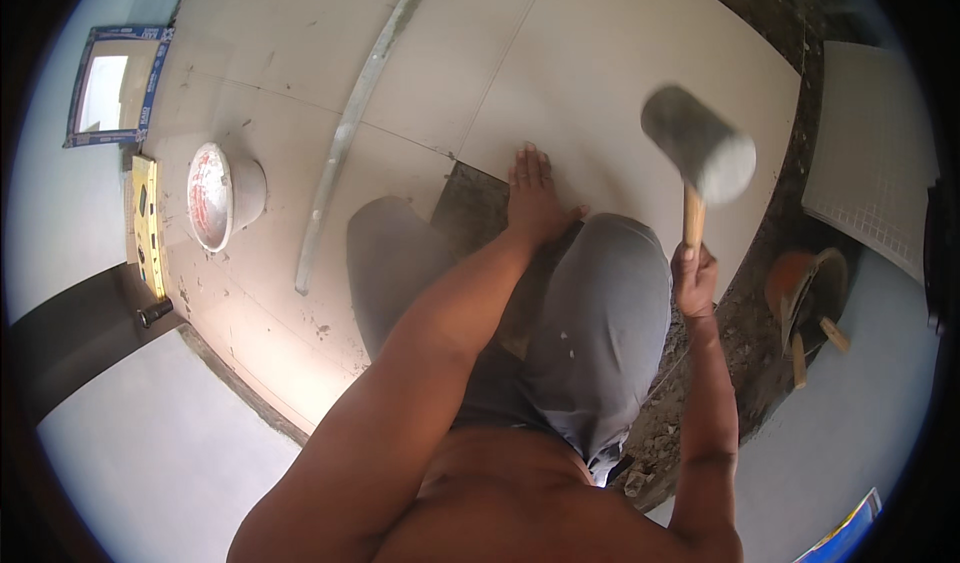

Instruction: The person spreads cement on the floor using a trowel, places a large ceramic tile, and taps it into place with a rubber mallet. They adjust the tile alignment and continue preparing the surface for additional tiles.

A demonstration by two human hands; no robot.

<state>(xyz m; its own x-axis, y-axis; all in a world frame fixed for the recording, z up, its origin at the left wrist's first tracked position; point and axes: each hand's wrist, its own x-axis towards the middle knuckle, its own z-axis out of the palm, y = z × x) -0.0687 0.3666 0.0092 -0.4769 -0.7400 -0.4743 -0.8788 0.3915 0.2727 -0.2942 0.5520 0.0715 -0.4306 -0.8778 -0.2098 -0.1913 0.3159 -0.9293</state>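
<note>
My left hand (534,195) lies flat with fingers spread on a large pale floor tile (620,73), near the tile's lower left corner. My right hand (694,281) grips the wooden handle of a rubber mallet (700,146). The mallet's grey head is raised above the tile and blurred. My knees in grey trousers (600,313) are between the two arms. A dark patch of bare mortar (470,203) shows beside the left hand.
A long metal straightedge (345,133) lies across laid tiles on the left. A white bucket (225,195) lies near a yellow spirit level (145,223). Rubble and mortar border the tile on the right, with an orange trowel pan (800,288) and a white tile stack (870,163).
</note>
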